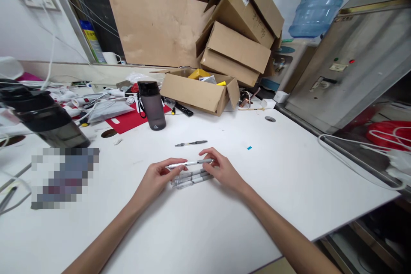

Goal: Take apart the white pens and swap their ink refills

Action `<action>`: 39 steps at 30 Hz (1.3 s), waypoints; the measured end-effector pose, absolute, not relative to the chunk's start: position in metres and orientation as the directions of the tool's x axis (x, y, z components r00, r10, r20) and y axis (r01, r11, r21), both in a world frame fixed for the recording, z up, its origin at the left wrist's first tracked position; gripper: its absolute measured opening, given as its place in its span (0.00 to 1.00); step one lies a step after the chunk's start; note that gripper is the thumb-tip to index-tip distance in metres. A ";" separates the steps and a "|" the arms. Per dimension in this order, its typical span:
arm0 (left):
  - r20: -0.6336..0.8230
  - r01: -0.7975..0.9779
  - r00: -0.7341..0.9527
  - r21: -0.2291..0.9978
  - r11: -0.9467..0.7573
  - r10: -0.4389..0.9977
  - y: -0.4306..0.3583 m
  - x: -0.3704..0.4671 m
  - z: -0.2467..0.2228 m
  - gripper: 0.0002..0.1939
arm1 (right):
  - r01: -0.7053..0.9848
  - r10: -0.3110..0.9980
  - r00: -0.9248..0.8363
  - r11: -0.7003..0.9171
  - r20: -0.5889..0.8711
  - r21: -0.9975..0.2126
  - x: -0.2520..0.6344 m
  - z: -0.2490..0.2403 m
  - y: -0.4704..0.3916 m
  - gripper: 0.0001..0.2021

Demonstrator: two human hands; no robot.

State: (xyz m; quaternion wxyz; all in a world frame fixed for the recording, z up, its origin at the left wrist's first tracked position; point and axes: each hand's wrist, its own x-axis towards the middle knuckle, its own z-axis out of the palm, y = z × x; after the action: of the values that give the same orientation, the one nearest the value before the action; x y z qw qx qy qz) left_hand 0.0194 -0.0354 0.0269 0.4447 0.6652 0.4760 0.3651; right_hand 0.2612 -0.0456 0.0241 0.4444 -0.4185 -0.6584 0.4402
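A white pen with a grey end is held level between my two hands above the white table. My left hand pinches its left end between thumb and fingers. At the pen's grey end, my right hand has its fingers closed around it. Several clear pens with grey grips lie side by side just below, partly covered by my hands. Farther back, a single dark clear-barrelled pen lies apart on the table.
A dark water bottle stands behind the pens; a larger tilted bottle is at left, near a blurred-out item. An open cardboard box sits at the back. A blue scrap lies right of my hands. A metal cabinet borders the table's right side.
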 end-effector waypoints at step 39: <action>0.115 0.364 0.352 0.898 -0.249 0.929 -0.036 0.015 0.032 0.17 | 0.116 0.924 -0.327 0.248 0.198 -0.962 0.261 0.029 -0.049 0.11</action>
State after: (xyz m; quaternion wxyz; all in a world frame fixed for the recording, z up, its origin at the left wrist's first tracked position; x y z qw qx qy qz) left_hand 0.0154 -0.0363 0.0319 0.4116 0.7117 0.4541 0.3434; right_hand 0.2614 -0.0493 0.0292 0.4277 -0.3917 -0.6640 0.4719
